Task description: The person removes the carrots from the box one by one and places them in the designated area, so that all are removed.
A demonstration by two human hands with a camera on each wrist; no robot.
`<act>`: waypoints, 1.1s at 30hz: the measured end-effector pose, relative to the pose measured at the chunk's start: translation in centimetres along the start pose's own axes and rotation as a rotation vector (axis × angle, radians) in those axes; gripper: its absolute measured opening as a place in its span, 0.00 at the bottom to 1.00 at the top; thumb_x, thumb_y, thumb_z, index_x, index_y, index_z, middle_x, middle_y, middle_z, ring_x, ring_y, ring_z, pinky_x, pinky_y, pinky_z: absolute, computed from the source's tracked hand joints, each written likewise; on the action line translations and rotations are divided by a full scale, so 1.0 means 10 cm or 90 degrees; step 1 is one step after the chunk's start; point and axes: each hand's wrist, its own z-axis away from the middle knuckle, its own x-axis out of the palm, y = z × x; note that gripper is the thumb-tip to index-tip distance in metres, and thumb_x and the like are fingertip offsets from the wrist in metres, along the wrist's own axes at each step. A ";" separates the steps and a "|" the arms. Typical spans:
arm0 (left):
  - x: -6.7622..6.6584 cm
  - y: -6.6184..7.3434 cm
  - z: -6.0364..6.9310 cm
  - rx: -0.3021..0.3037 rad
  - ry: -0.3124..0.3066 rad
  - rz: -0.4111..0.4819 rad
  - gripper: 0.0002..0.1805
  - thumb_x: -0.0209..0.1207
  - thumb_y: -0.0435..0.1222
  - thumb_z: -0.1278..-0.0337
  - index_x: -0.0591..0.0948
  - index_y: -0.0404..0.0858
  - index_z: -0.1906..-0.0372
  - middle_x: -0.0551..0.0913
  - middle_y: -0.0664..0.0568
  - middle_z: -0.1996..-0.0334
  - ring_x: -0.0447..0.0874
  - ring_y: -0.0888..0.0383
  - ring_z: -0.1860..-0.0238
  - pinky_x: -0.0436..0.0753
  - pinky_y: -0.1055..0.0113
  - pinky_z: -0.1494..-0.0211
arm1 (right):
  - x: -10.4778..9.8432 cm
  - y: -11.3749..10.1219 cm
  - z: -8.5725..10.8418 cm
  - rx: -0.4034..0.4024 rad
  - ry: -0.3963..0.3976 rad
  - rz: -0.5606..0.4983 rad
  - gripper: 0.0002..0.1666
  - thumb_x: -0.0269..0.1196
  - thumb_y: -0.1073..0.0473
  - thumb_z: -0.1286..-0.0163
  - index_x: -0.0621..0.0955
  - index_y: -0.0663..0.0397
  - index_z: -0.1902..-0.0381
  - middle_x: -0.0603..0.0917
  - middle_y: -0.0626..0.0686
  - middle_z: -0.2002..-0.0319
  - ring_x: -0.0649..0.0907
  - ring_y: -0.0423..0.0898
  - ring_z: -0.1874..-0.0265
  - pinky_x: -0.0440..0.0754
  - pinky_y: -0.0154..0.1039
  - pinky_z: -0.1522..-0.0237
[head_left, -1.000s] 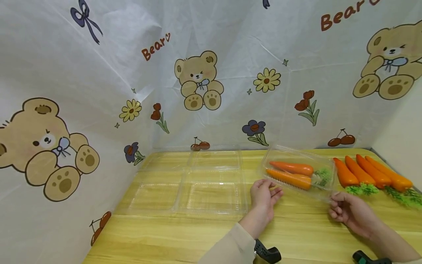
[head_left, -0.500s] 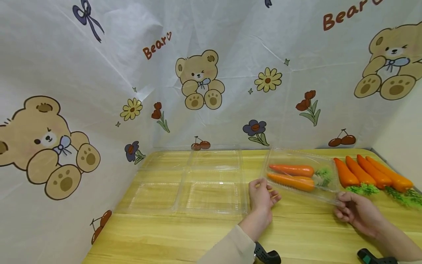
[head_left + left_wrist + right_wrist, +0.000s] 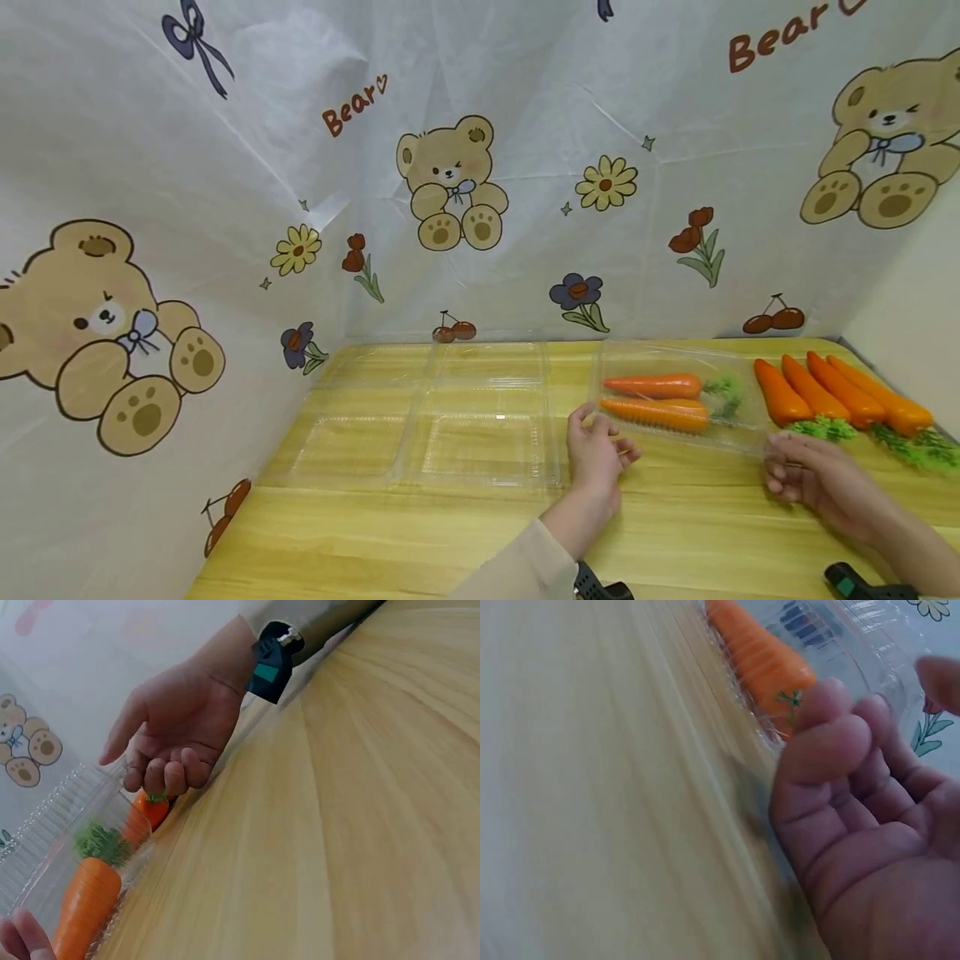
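Note:
A clear plastic box (image 3: 675,350) with two orange carrots (image 3: 654,414) and their green tops inside rests on the table, right of the middle. My left hand (image 3: 596,457) is at its near left corner, the index finger at the edge and the other fingers loosely bent. At the near right corner is my right hand (image 3: 813,471). The left wrist view shows that right hand (image 3: 184,724) with its thumb stretched beside the box's corner and its fingers half curled. Thumb and fingers stand apart in the right wrist view, the box (image 3: 855,645) just beyond them.
Several loose carrots (image 3: 840,396) with green tops lie on the right side of the wooden table (image 3: 390,542). Clear plastic trays (image 3: 483,446) stand side by side on the left. A bear-print sheet (image 3: 525,192) closes off the back and left.
The box has come down and straightened, its near right corner lower at first and now level on the table. My right hand has shifted slightly right and its thumb has loosened from the corner.

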 end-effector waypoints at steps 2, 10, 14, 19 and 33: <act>-0.01 0.01 0.01 -0.002 -0.004 -0.005 0.28 0.53 0.31 0.30 0.68 0.43 0.27 0.75 0.48 0.64 0.77 0.56 0.74 0.88 0.64 0.69 | -0.01 -0.01 0.02 0.005 0.006 0.054 0.24 0.33 0.59 0.12 0.79 0.47 0.51 0.82 0.46 0.65 0.85 0.44 0.65 0.87 0.40 0.66; -0.08 0.01 0.08 -0.011 -0.024 -0.038 0.37 0.51 0.29 0.27 0.58 0.49 0.18 0.75 0.50 0.66 0.73 0.58 0.77 0.88 0.65 0.71 | 0.08 -0.19 0.13 0.117 0.126 0.401 0.20 0.44 0.52 0.13 0.74 0.56 0.36 0.83 0.53 0.64 0.81 0.52 0.70 0.83 0.44 0.72; -0.10 0.04 0.10 -0.006 -0.030 -0.046 0.36 0.50 0.29 0.26 0.60 0.49 0.18 0.75 0.51 0.67 0.73 0.59 0.79 0.88 0.65 0.70 | 0.18 -0.24 0.16 0.098 0.242 0.541 0.29 0.54 0.51 0.17 0.69 0.73 0.34 0.84 0.54 0.66 0.80 0.51 0.75 0.81 0.42 0.77; -0.11 0.07 0.11 -0.001 -0.041 -0.052 0.34 0.49 0.31 0.24 0.60 0.48 0.18 0.75 0.52 0.69 0.73 0.59 0.80 0.89 0.64 0.68 | 0.23 -0.19 0.15 0.004 0.373 0.641 0.29 0.67 0.51 0.26 0.75 0.64 0.36 0.80 0.31 0.59 0.83 0.39 0.74 0.81 0.39 0.78; -0.15 0.04 0.12 0.012 -0.049 -0.058 0.30 0.48 0.33 0.21 0.63 0.46 0.19 0.76 0.47 0.62 0.74 0.59 0.75 0.89 0.66 0.67 | 0.17 -0.05 0.13 -0.240 0.344 0.723 0.13 0.74 0.70 0.40 0.92 0.45 0.63 0.76 0.15 0.48 0.70 0.09 0.49 0.77 0.15 0.65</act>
